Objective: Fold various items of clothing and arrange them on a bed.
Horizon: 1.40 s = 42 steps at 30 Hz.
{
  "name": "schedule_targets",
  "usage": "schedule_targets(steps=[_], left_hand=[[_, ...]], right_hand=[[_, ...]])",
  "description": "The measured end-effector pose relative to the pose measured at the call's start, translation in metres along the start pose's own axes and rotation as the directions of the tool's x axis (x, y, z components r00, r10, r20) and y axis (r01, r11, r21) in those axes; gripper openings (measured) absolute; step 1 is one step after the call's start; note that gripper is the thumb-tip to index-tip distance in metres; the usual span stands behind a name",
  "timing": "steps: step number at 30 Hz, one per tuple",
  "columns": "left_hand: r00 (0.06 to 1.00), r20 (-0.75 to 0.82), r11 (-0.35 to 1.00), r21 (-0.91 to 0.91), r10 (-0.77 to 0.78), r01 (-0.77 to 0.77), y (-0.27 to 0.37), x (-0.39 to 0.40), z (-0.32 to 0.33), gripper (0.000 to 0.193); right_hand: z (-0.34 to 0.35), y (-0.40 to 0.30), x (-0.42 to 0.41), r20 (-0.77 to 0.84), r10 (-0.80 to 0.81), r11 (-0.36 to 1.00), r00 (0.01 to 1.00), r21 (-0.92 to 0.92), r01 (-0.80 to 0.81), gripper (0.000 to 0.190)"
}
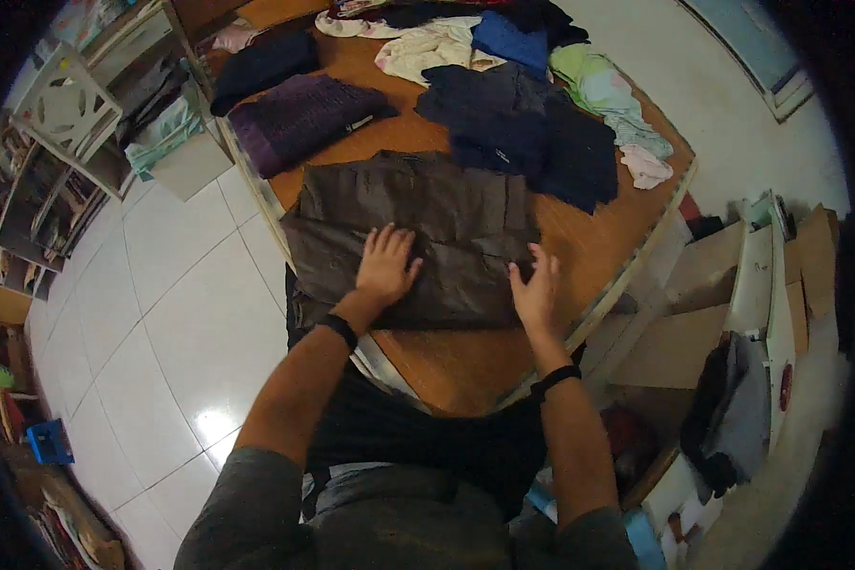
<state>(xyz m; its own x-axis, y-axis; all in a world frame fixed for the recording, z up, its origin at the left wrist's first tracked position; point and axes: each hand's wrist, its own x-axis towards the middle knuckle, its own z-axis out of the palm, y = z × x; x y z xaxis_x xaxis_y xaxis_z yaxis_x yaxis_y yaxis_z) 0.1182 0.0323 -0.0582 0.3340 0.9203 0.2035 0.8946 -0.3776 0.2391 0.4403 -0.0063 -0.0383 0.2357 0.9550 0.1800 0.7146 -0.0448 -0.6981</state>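
Note:
A dark brown garment (456,206), folded into a wide block, lies on the wooden table (463,370) before me. My left hand (387,263) rests flat on its left half, fingers spread. At its right edge is my right hand (536,288), thumb and fingers apart, touching or just beside the cloth. Neither hand grips anything. Behind the brown garment lie a folded purple garment (299,121) on the left and dark navy clothes (520,135) on the right. The brown garment's left side reaches the table's edge.
Farther back are a black folded garment (267,71), cream cloth (434,50), a blue garment (511,43) and a light green garment (588,78). A white shelf unit (64,171) stands left on the tiled floor (192,285). Cardboard (677,342) stands right of the table.

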Motion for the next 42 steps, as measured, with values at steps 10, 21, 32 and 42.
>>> schedule_targets(steps=[10, 21, 32, 42], left_hand=[[0.961, 0.277, 0.995, -0.092, 0.003, 0.024, -0.068, 0.040, -0.041, 0.037], [0.991, 0.130, 0.999, -0.039, -0.017, 0.023, -0.070, 0.027, -0.029, 0.044], [0.988, 0.140, 0.991, 0.109, 0.060, -0.075, -0.046, -0.045, -0.019, 0.070], [0.974, -0.027, 0.963, 0.145, -0.224, 0.226, -0.117, -0.065, -0.046, 0.075]], right_hand=[[0.037, -0.003, -0.011, 0.108, -0.020, 0.954, 0.994, -0.296, 0.051, 0.066], [0.035, 0.021, 0.006, 0.026, 0.042, 0.998, 0.999, -0.047, -0.040, 0.046], [0.050, -0.041, -0.029, 0.298, -0.311, 0.825, 0.903, -0.386, 0.412, 0.060], [0.059, -0.025, -0.036, 0.320, -0.302, 0.803, 0.898, -0.423, 0.420, 0.062]])
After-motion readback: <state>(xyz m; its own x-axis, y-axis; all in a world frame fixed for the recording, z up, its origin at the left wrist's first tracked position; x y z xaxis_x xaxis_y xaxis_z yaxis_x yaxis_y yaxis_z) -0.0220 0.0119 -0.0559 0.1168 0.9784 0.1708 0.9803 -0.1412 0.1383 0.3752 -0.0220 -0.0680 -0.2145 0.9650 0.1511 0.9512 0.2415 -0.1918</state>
